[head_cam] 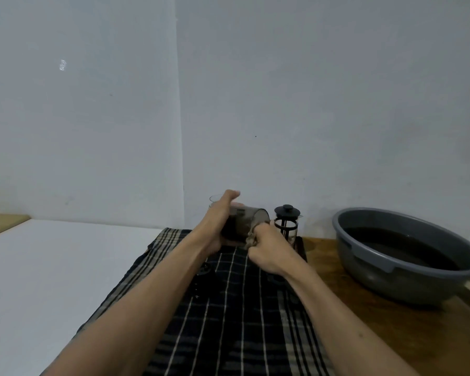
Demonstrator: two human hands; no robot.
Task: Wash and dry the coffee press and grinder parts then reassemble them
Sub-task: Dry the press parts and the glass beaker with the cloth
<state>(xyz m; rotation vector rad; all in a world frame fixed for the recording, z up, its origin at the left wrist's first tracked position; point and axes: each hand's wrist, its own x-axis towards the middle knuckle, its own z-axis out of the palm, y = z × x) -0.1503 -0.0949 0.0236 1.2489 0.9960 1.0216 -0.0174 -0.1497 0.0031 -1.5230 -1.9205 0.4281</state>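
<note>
The head view shows the left hand [219,221] gripping a smoky translucent cylindrical container [246,222], tilted on its side above a dark plaid cloth [236,308] spread on the wooden table [364,316]. The right hand [269,251] pinches a beige rag [251,237] against its rim, just beside an upright black-framed glass coffee press [286,223]; a grey plastic basin [407,256] of dark water sits well apart to the right.

Coffee press [286,222] behind cloth [228,308]; basin [407,256] right, on table [364,316]
</note>
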